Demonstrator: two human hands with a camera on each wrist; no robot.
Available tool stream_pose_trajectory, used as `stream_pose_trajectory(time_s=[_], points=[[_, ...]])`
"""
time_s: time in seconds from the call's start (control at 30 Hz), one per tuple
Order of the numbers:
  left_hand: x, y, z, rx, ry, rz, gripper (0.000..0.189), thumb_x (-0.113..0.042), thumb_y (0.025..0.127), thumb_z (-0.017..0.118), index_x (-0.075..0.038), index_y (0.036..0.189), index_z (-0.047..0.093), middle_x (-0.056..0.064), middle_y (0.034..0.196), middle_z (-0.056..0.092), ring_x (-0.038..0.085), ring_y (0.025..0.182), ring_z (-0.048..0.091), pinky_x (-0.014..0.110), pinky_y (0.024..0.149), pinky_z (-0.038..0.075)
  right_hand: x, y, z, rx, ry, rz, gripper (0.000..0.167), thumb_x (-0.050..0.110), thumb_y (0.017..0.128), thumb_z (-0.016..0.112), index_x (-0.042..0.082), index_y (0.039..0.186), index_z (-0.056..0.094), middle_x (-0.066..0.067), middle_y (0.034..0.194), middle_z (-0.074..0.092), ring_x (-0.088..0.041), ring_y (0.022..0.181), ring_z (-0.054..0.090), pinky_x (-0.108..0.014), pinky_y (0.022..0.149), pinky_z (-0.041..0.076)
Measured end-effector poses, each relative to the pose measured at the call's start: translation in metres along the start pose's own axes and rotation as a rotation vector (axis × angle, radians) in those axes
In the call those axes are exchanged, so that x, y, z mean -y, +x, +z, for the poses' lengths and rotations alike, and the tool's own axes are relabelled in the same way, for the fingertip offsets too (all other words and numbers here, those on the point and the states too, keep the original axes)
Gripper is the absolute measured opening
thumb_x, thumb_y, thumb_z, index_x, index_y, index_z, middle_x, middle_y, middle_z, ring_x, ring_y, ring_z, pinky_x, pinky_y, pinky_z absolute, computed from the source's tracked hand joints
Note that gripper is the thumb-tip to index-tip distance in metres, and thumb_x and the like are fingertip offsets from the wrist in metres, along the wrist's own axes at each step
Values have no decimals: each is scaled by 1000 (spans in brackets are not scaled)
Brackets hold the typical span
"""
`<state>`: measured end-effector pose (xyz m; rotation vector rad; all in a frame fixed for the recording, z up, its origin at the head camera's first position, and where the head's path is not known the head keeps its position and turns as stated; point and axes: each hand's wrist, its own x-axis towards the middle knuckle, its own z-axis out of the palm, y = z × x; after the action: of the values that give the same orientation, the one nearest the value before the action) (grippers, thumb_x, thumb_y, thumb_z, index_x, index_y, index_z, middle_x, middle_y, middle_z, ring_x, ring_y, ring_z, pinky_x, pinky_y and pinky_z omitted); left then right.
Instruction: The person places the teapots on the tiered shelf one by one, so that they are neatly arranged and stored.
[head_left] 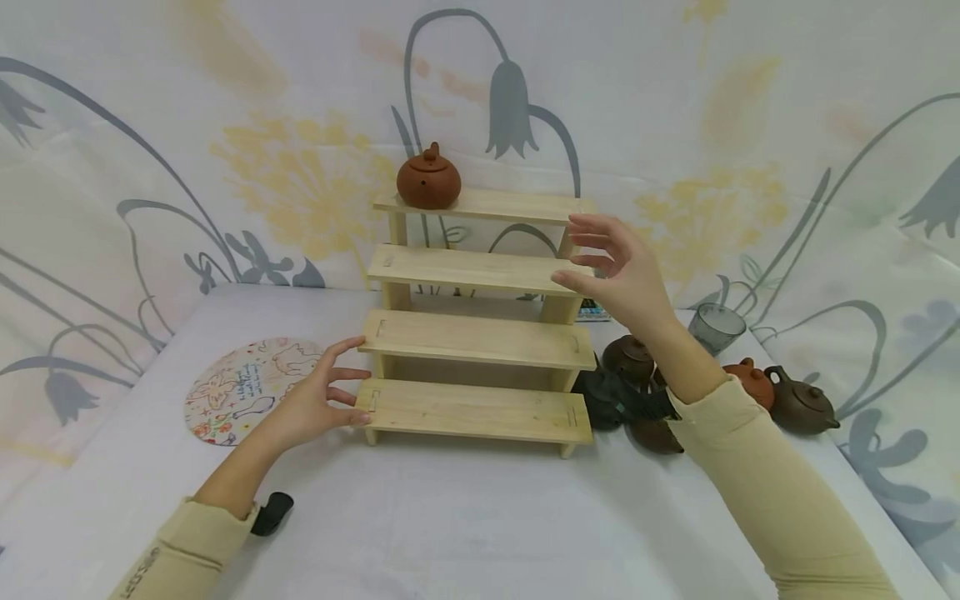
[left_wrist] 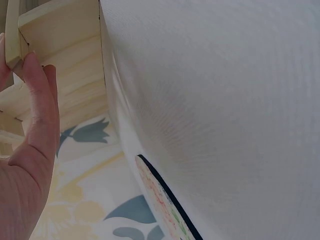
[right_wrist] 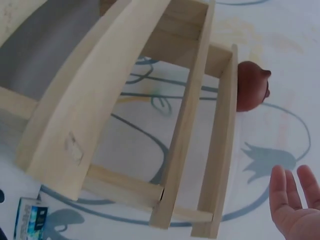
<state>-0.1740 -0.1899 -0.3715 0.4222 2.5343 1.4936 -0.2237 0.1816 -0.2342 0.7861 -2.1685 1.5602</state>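
A pale wooden stepped stand (head_left: 480, 337) with several shelves stands in the middle, against the patterned backdrop. At its left end, my left hand (head_left: 311, 404) grips the lower boards, with thumb and fingertips at their ends. The left wrist view shows fingers on both sides of a board's end. My right hand (head_left: 622, 271) is raised by the upper right of the stand, fingers apart and gently curved, holding nothing. A reddish-brown clay teapot (head_left: 429, 180) sits on the top shelf's left end; in the right wrist view the teapot (right_wrist: 252, 86) is beyond the fingers.
A round drawn-on mat (head_left: 240, 392) lies left of the stand. To the right are dark teapots (head_left: 801, 404), an orange-brown teapot (head_left: 750, 383) and a glass cup (head_left: 716, 327), partly behind my right forearm. A small printed box (right_wrist: 31, 219) lies behind the stand.
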Motion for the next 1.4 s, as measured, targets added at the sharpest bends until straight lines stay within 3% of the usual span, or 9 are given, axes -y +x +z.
stream_pose_trajectory(time_s=[0.4,0.7,0.97,1.4], points=[[0,0,0,7,-22,-5,99,-2,73,78,-27,146,17,24,129,48,31,92,60,36,68,49,1,-34,-27,-31,17,24,56,-13,73,71,6,124,56,-5,123,54,-18,111,50,-26,87,44],[-1,1,1,11,-18,5,98,-4,74,78,-27,146,17,24,129,49,31,93,60,36,69,49,-7,-64,-50,-82,11,8,53,-16,73,69,1,122,56,-7,121,54,-17,110,52,-22,86,44],[1,0,-1,10,-10,9,99,-5,74,78,-27,147,16,24,130,48,31,93,60,36,68,49,-11,-87,-69,-115,-110,102,54,-14,74,70,6,123,57,0,120,55,-11,109,52,-19,84,44],[2,1,-1,8,-4,8,99,-4,74,78,-29,147,16,24,130,48,32,93,60,36,67,49,-28,-125,-99,-177,-155,222,53,-15,75,68,10,121,58,5,117,55,-3,102,55,-13,79,44]])
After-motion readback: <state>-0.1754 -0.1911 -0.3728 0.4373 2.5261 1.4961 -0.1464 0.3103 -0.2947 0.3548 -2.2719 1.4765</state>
